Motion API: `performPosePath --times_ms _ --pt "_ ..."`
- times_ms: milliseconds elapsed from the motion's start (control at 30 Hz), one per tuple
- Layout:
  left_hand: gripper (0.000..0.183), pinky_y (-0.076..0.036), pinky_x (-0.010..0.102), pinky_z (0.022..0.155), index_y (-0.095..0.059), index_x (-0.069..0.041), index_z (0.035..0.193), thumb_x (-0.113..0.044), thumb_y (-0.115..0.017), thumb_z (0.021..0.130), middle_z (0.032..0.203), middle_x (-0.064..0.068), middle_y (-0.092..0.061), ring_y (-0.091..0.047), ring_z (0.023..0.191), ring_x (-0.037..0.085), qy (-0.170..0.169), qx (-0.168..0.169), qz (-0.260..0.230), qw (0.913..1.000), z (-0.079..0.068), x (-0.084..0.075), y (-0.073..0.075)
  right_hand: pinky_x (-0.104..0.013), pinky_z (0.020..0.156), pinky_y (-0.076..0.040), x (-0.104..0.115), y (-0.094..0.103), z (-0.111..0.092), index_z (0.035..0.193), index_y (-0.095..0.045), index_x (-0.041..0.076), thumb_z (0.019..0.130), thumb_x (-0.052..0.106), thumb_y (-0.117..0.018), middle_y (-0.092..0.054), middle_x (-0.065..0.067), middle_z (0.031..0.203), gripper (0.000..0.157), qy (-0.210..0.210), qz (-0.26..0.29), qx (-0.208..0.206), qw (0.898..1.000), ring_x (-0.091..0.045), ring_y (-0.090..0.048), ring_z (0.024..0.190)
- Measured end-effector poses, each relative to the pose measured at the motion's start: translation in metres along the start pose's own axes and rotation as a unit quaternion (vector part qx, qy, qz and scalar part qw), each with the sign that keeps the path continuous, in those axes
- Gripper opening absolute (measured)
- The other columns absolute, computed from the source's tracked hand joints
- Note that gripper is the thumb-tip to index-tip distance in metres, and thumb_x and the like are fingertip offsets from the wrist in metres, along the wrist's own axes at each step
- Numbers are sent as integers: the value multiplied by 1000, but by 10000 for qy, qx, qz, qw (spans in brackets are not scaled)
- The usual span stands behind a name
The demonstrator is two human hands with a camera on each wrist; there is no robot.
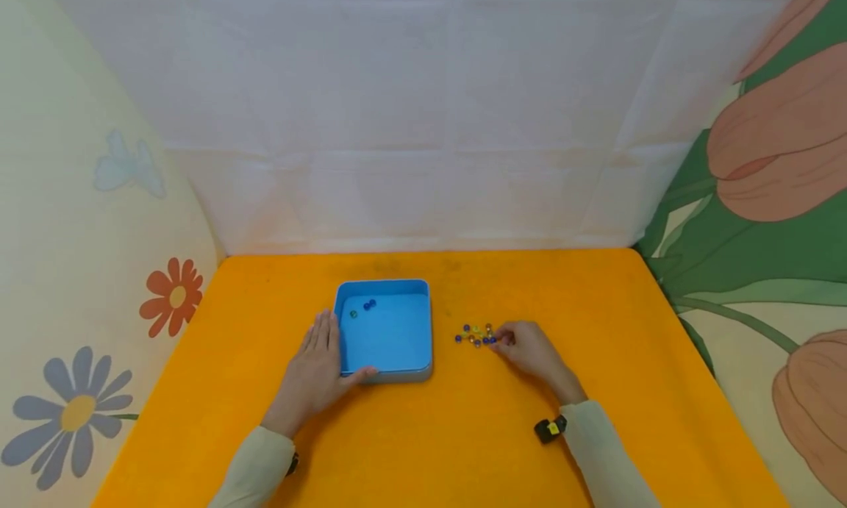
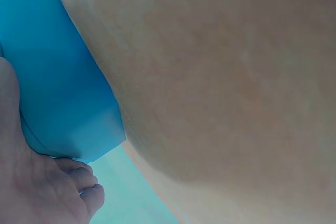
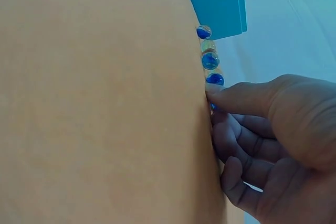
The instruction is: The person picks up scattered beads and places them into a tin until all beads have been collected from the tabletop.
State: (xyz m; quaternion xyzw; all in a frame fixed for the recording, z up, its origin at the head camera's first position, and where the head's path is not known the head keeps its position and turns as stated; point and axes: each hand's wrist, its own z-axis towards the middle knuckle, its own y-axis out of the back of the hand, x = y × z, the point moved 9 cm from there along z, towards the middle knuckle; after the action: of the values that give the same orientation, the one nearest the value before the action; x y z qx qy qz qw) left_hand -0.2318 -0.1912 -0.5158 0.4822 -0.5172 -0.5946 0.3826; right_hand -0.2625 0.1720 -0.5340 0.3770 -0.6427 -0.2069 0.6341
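two pale sleeves [image 1: 254, 467] come in at the near edge, with a black device [image 1: 551, 428] at the right wrist. the left hand [image 1: 314, 376] lies against the tray [image 1: 417, 376], fingers straight along its left wall and thumb across the near rim, touching without grasping. to the right, the right hand [image 1: 529, 348] is bent over the table [image 1: 437, 449], thumb and forefinger pinching a blue marble [image 1: 492, 340] at the right side of a loose cluster. the other marbles [image 1: 458, 339] there, blue, amber and yellowish, sit close together on the table, just beside the tray. inside the tray, toward its far left corner, rest a green marble [image 1: 354, 314] and, a little farther, two blue ones touching or nearly so. beyond the table hangs a creased white cloth [image 1: 430, 126], between flower-patterned side hangings [image 1: 781, 133].
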Motion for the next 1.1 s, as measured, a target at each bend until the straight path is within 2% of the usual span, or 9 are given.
performPosePath --times_ms 800,1100 --pt "131 -25 60 130 -14 12 163 -85 -56 87 173 32 -16 -20 161 49 24 -15 -4 10000 0 1 -2 -26 65 -51 -2 2 -4 102 -78 10 99 18 -75 -71 0 86 9 74 148 -194 9997 -12 -59 73" --pt "132 -24 60 130 -14 12 163 -87 -54 86 173 32 -16 -19 162 49 23 -5 40 10000 1 1 -3 -29 69 -53 -3 6 -4 105 -78 10 99 20 -75 -72 -1 90 11 -11 420 -273 9987 -13 -60 76"
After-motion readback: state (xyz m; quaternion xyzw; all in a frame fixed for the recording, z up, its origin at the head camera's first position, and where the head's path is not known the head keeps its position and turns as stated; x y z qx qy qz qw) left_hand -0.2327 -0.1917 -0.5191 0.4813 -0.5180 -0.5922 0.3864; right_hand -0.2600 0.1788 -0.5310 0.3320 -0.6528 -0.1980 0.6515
